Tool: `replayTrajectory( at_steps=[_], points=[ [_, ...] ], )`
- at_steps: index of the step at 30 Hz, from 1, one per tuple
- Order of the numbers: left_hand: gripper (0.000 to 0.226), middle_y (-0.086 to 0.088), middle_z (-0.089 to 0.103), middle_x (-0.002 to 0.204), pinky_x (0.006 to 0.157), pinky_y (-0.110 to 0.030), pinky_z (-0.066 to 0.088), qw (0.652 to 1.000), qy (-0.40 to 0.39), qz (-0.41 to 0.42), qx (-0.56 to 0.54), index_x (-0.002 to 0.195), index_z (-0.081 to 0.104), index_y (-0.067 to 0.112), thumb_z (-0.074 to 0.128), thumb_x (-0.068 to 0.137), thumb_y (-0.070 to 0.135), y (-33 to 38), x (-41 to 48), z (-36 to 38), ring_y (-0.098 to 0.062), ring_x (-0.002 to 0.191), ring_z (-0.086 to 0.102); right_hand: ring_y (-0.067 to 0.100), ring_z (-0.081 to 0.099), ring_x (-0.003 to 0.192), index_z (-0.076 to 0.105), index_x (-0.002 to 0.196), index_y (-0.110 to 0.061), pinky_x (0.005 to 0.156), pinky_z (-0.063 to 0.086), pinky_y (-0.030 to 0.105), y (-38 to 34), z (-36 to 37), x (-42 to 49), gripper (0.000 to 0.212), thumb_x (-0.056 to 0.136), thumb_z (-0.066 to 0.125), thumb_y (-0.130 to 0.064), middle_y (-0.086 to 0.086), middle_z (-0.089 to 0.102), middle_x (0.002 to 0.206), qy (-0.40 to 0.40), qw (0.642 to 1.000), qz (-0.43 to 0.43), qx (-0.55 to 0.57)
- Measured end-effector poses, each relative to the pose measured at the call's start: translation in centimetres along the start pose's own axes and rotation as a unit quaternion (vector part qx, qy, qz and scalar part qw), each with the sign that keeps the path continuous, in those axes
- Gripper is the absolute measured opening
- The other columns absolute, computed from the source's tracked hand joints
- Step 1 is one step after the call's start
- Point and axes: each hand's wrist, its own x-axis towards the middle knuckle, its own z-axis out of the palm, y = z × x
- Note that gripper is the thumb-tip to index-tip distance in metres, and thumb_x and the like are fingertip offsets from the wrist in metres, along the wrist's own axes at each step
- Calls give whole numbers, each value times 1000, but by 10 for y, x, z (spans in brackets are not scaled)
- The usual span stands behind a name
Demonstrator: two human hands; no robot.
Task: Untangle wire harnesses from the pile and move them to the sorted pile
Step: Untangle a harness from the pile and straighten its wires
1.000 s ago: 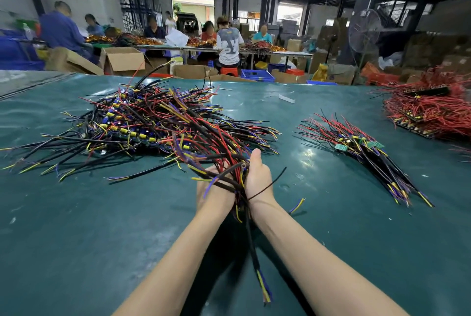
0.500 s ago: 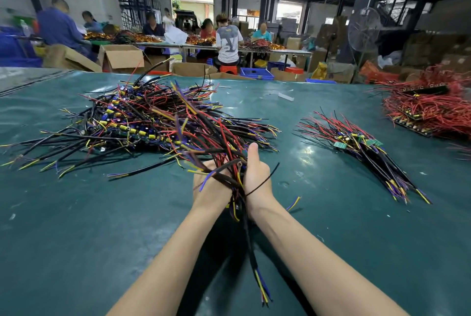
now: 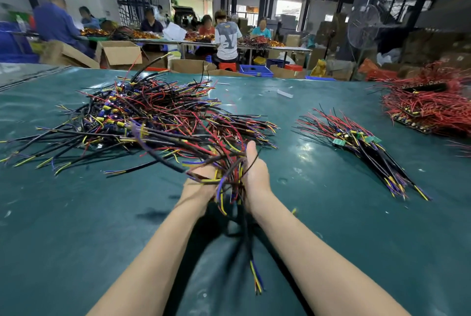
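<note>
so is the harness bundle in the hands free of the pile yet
Not free: wires from the held harness bundle run back into the tangled pile.

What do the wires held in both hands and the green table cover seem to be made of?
Wires: flexible cable with smooth, plastic-looking insulation in red, black, yellow and purple; they bend and droop freely. Table cover: seemingly a glossy vinyl or rubber sheet; it shows lamp glare and soft ripples.

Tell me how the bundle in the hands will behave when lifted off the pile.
Probably floppy: the bundle, gripped by left hand and right hand, droops, its loose ends hanging below the wrists. Likely to snag: its wires run on into the tangled pile, so neighbours may drag along. Probably light, being thin wires.
</note>
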Motion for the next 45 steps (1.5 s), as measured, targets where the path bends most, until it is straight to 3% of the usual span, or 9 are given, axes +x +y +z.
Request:
replayTrajectory(
  at_steps=[5,10,14,16,22,24,26,29,45],
  points=[
    [33,-7,50,55,54,-20,36,992,108,-63,24,73,51,7,45,95,32,9,21,-31,-17,45,46,16,58,46,56,79,-15,46,45,20,-7,-22,15,45,93,37,-54,-1,60,54,27,993,95,70],
    [38,-22,59,116,89,-44,49,967,219,-21,129,117,46,3,58,88,24,10,29,-57,-37,103,58,20,57,44,52,74,-10,37,47,23,-16,-35,16,36,99,38,-30,6,60,49,-14,958,147,245],
    [7,-12,54,99,51,-28,51,954,245,-36,-167,93,42,16,48,92,12,23,33,-75,-18,63,60,18,53,57,49,74,-10,35,47,19,-15,-39,17,26,98,43,-19,3,57,39,-4,965,98,241],
    [8,-7,51,95,55,-28,48,933,265,-44,-240,88,42,18,43,93,12,27,33,-80,-20,70,59,17,61,49,47,77,-11,39,50,19,-10,-38,16,23,99,41,-16,3,60,43,-31,971,73,226],
    [55,-15,30,139,96,-36,29,863,482,143,56,125,40,4,57,73,13,33,13,-69,-33,125,33,13,65,51,43,73,-16,47,53,21,-5,-34,8,26,98,40,-12,0,63,52,-124,968,29,218],
    [52,-16,38,128,95,-38,29,853,448,231,138,119,46,3,60,70,13,34,8,-62,-32,118,37,13,67,54,44,75,-17,48,53,21,-5,-33,5,24,98,40,-10,-1,64,55,-153,961,25,227],
    [33,-9,49,107,92,-36,36,931,257,250,65,108,52,6,64,78,8,36,5,-49,-25,101,48,13,67,56,46,78,-19,49,54,21,-5,-31,2,22,97,39,-8,-2,66,59,-185,957,27,220],
    [12,0,68,75,67,-28,55,982,-76,75,-154,84,50,14,56,87,3,35,-9,-22,-14,66,65,10,66,55,51,84,-20,50,53,20,-3,-28,-3,23,96,38,-5,-4,69,66,-242,955,30,166],
    [26,2,70,60,47,-16,50,977,-106,8,-183,59,72,10,62,81,1,17,-9,-14,-9,50,66,8,35,29,50,74,-16,35,27,10,-6,-30,-1,23,95,42,-20,-3,43,39,-255,965,-37,-52]
  ],
)
